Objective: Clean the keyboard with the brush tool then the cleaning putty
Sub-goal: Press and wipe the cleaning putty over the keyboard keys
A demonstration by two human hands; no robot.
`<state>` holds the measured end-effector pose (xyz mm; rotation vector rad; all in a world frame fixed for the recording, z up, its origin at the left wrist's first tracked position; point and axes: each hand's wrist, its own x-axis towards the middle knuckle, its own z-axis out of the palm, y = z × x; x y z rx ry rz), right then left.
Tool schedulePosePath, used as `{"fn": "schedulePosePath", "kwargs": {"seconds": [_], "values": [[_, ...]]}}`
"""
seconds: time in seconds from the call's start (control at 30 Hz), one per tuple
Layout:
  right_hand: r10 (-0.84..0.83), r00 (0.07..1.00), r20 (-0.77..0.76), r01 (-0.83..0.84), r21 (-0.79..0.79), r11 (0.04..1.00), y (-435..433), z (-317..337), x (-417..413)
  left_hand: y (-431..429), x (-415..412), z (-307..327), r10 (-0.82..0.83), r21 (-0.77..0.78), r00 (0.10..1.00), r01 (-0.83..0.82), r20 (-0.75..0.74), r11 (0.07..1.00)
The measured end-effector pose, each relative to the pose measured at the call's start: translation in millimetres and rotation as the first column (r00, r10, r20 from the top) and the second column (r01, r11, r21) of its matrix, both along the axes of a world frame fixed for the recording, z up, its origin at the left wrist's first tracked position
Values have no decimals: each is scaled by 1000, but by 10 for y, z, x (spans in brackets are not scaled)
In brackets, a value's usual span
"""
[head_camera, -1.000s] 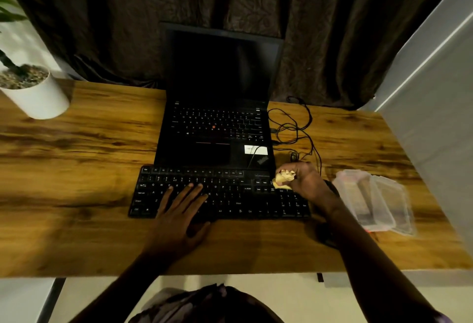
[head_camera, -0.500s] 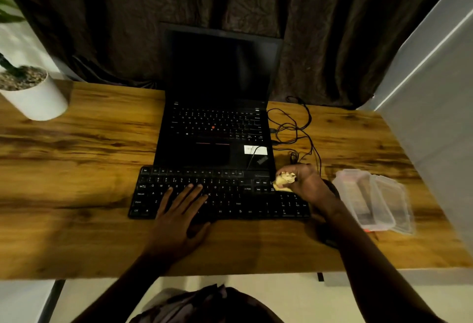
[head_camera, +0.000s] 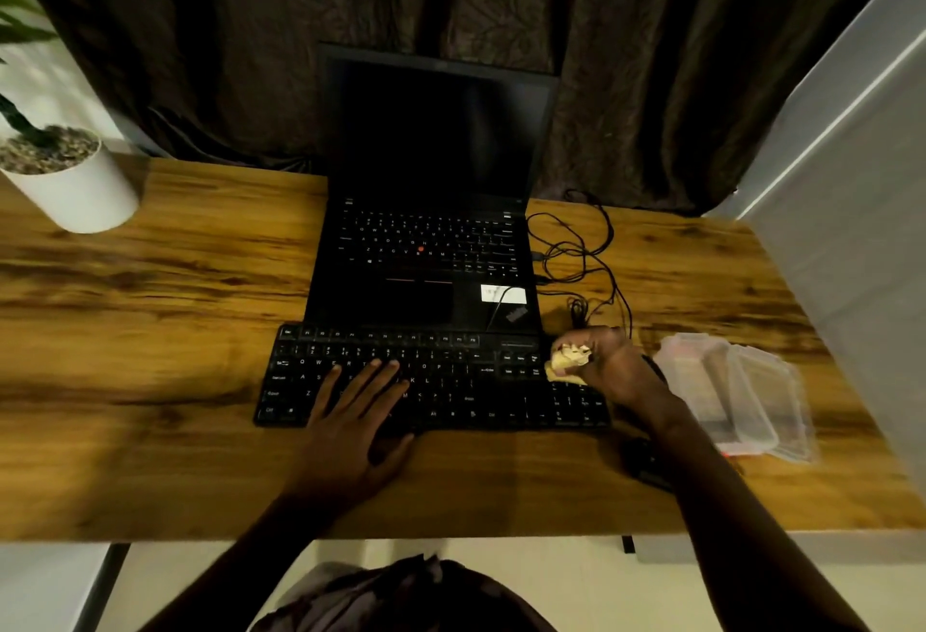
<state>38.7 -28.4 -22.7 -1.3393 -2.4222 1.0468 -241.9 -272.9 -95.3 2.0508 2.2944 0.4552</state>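
Putty on the right end of the keyboard (head_camera: 441, 383).

The right hand (head_camera: 619, 368) grips a pale lump of putty (head_camera: 568, 360), fingers curled round it, against the keys at the upper right corner, just in front of the laptop (head_camera: 426, 255). The left hand (head_camera: 351, 426) lies flat, fingers straight, on the left-centre keys, bracing the board on the tabletop (head_camera: 150, 381). Likely risks: pressed too hard, the putty could sink between keys and tear, leaving bits behind; a sharp pull could lift a keycap; the cables (head_camera: 576, 250) tangled just behind the hand could stick to the putty or get dragged. A clear case (head_camera: 741, 396) lies near on the right.
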Motion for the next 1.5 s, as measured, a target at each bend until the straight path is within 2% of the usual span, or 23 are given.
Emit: {"fn": "schedulePosePath", "kwargs": {"seconds": [0.17,0.4,0.5,0.7,0.9,1.1,1.33,1.5], "values": [[-61,998,-26,61,0,998,59,16,250,2,11,12,4,4,1000,-4,15,1000],[4,1000,-28,-6,-43,999,-91,-99,4,2,2,-9,13,-36,1000,-14,-5,999],[4,1000,21,-4,-9,1000,-50,-33,156,5,-7,-20,13,-40,1000,-14,-14,999],[-18,998,-68,25,94,995,-88,32,332,9,-5,-37,16,-29,999,-17,-29,999],[48,998,-33,-46,55,997,-199,-36,120,7,-22,-66,4,-12,1000,-4,-16,1000],[-41,999,6,41,49,998,-51,-66,414,13,-20,-62,2,-7,1000,-2,-15,1000],[40,998,-40,-39,22,999,-203,-59,207,18,-26,-80,5,18,1000,-5,-18,1000],[-27,998,-63,28,14,1000,-125,-74,445,13,-25,-88,6,16,1000,-6,-22,1000]]}}
